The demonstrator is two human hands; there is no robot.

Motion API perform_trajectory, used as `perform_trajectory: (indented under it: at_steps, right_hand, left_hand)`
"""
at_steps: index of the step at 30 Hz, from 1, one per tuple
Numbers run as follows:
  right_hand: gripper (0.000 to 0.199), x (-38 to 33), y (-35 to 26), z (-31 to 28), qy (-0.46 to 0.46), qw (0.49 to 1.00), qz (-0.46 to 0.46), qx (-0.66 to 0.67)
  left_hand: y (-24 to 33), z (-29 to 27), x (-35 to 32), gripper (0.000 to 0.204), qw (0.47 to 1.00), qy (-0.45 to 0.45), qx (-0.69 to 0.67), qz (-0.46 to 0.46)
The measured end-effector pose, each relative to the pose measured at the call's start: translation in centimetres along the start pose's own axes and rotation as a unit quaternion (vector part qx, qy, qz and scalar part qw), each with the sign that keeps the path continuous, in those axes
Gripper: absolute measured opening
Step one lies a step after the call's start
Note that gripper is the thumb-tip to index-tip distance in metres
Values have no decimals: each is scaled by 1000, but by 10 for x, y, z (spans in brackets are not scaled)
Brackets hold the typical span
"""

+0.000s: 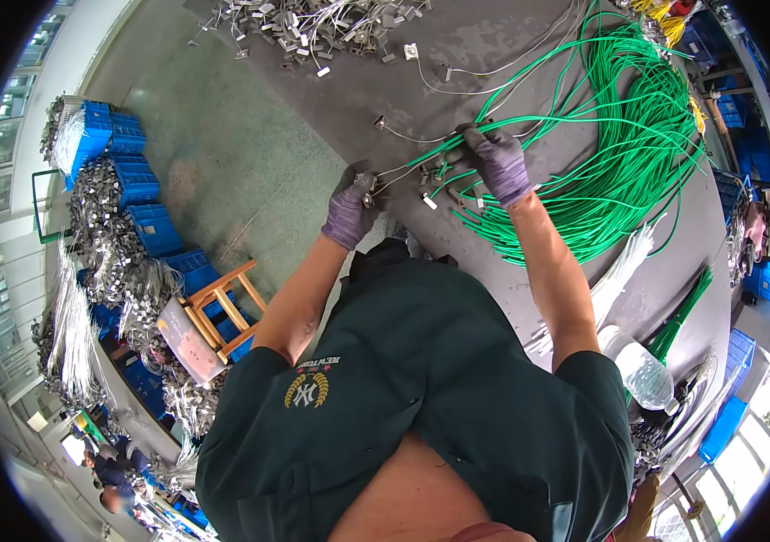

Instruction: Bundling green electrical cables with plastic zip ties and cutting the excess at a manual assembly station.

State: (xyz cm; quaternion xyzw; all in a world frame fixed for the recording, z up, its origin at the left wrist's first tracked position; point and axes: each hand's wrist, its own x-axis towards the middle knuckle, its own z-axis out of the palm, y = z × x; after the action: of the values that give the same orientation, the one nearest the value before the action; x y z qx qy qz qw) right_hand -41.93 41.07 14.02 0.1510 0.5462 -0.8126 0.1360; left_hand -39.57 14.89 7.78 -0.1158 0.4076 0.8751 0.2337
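Observation:
Both hands wear purple gloves with dark fingers. My left hand [350,208], out past the table's edge, is closed on a small metal connector [370,192] at the end of a thin white wire. Over the table my right hand [499,166] is wrapped round a few green cables [552,119], which run off into a large coiled heap of green cable [638,135] on the right. Between the hands white wires join the green cables. Several small metal connectors [429,201] hang or lie just below my right hand. A loose wire end with a connector [380,121] sticks out beyond my left hand.
A pile of metal connectors with white wires [304,32] covers the table's far end. Blue crates [157,228] and heaped connectors stand left, beside a wooden stool [227,312]. A clear plastic bottle [643,375], white ties and green bundles [683,316] lie at right. People are at the lower left.

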Motion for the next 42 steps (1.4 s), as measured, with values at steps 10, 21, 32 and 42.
perform_trajectory:
  at_steps: [10, 21, 32, 42]
  right_hand:
    - [21, 0, 3, -9, 44, 998, -52, -15]
    - [17, -9, 5, 13, 16, 998, -49, -43]
    - [26, -18, 43, 45, 10, 994, -38, -104]
    - [32, -31, 29, 20, 30, 979, -135, -148]
  left_hand:
    - [-2, 11, 3, 22, 935, 141, 302, 125]
    - [-7, 4, 3, 26, 938, 116, 272, 184]
    - [1, 30, -1, 46, 980, 89, 111, 140]
    - [3, 30, 3, 22, 948, 97, 254, 168]
